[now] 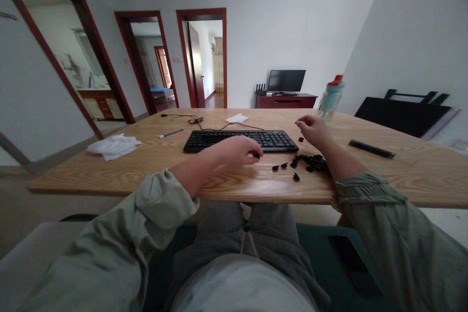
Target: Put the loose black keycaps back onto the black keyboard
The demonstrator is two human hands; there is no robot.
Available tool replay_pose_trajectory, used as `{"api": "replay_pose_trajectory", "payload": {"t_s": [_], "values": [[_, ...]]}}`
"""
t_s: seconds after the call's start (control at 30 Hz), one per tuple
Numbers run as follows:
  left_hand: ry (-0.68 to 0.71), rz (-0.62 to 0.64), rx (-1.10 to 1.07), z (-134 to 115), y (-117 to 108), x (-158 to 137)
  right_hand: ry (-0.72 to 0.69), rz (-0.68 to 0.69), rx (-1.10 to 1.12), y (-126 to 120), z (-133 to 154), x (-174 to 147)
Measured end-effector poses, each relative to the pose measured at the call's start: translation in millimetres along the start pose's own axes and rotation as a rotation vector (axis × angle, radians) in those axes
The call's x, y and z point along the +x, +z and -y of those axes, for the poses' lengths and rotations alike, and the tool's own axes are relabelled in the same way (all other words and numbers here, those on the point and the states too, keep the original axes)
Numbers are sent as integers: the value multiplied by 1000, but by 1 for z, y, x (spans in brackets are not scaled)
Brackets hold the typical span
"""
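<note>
My left hand [237, 150] rested on the wooden table [109, 175] against the near edge of the black keyboard [241, 140], fingers curled together with the tips pinching a small dark piece that looked like a keycap [256, 155]; most of it was hidden under my fingers. My right hand [313, 129] hovered just past the keyboard's right end, fingers bent loosely inward with the thumb and forefinger close; I could not tell whether they gripped anything. One loose keycap [301, 139] lay just beside that hand, by the keyboard's corner.

A pile of black keycaps [311, 162] lay against my right forearm, with a few strays [283, 166] scattered toward the middle of the table in front of the keyboard.

The keyboard's cable [195, 120] ran back in a tangled coil. A blue pen-like tool [171, 133] lay to the keyboard's left, crumpled white tissues [114, 146] farther left, and another tissue [237, 118] behind the keyboard. A black bar [371, 148] lay well to the right, and a pale blue bottle with a red cap [331, 98] stood at the far edge.

No lettering on the keys or the bottle was legible to me.
</note>
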State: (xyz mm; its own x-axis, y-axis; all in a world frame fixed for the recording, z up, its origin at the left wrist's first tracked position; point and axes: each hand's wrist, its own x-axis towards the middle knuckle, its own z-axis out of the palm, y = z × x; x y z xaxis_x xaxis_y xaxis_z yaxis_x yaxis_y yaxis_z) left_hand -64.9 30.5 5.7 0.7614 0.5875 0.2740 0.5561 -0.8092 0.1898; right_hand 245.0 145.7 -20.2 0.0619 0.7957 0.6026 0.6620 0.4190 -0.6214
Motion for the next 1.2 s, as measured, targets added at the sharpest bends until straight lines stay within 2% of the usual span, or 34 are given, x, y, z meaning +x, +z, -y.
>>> {"api": "replay_pose_trajectory", "payload": {"t_s": [0.13, 0.2, 0.33, 0.47, 0.77, 0.97, 1.2], "values": [[-251, -335, -37, 45, -29, -28, 17, 5, -14, -1, 0, -1], [-343, -423, -30, 65, -35, -44, 27, 3, -26, -1, 0, -3], [-423, -485, 33, 95, -36, -67, 24, 4, -22, -2, -1, -5], [-473, -473, 65, 114, -38, -78, 45, 18, -33, -1, 0, -5], [-555, -588, -96, 133, -36, -87, 54, 21, -49, 0, 0, -6], [-536, -533, -168, 122, -37, -87, 26, 26, -49, 2, -7, -3], [-470, -215, 5, 130, -32, -86, 32, 38, -40, 2, -4, -5]]}}
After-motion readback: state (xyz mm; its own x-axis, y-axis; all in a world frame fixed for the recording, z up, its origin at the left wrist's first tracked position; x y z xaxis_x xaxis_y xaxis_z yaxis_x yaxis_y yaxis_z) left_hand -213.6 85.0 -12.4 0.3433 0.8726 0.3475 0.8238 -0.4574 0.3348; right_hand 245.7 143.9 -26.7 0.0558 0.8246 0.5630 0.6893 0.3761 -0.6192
